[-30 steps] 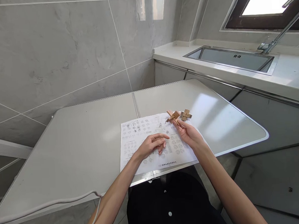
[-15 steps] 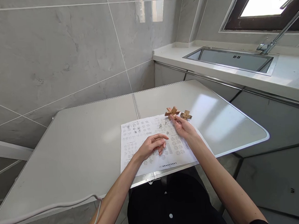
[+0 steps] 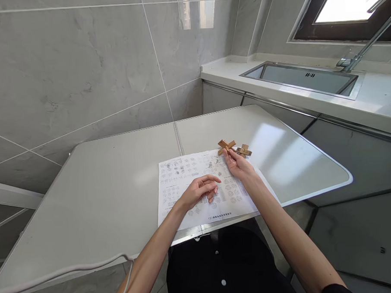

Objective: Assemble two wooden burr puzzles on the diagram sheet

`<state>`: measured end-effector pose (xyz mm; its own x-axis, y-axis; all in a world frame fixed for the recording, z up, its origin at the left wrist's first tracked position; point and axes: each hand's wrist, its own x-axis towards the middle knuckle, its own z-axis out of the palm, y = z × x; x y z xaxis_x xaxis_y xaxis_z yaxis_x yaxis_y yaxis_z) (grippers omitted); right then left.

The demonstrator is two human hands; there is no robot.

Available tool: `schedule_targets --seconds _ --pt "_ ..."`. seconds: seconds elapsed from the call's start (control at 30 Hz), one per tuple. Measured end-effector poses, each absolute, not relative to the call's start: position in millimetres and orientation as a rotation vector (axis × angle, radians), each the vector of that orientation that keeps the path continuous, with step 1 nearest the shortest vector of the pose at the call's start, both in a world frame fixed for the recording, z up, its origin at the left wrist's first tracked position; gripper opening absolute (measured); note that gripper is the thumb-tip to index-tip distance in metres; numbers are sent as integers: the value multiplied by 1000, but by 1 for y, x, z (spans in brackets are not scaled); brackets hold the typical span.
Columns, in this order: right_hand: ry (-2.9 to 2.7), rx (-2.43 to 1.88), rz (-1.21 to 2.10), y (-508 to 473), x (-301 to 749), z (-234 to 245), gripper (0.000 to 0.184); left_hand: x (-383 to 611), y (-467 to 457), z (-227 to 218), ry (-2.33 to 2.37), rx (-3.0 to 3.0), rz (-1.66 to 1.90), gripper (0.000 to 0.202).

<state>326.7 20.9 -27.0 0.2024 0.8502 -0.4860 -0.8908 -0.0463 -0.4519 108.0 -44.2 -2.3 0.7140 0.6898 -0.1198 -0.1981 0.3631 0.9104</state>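
Between the fingertips of my right hand (image 3: 239,163) is a wooden interlocking burr puzzle (image 3: 226,145), tilted, its lower part covered by the fingers. Just to its right a second wooden burr puzzle (image 3: 244,151) sits by the top right edge of the paper. My left hand (image 3: 202,190) rests over the printed sheet (image 3: 181,186) with its fingers loosely curved and apart, holding nothing. Small puzzle diagrams and text cover the sheet, which lies under both hands and looks upside down from here.
The sheet lies on a light folding table (image 3: 96,189) with a seam across it. A white cable (image 3: 74,269) runs along the near left edge. Behind on the right stand a counter with a sink (image 3: 296,79) and a faucet (image 3: 350,63). A tiled wall (image 3: 82,69) borders the far side.
The burr puzzle in my right hand has turned, so its bars point differently. My left hand and the second puzzle have stayed put.
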Motion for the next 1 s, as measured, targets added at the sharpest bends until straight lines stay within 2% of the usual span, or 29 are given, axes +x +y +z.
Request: schedule_targets --seconds 0.6,0.77,0.83,1.0 --pt "33 -825 1470 17 328 -9 16 108 -45 -1 551 1050 614 33" --pt "-93 -859 1529 -20 325 -9 11 108 -45 -1 554 1065 611 33" --pt "-362 -931 1509 -44 323 -11 12 108 -45 0 550 1060 614 33" --pt "-917 -1145 1289 -90 320 -19 34 108 -45 3 555 1064 656 33"
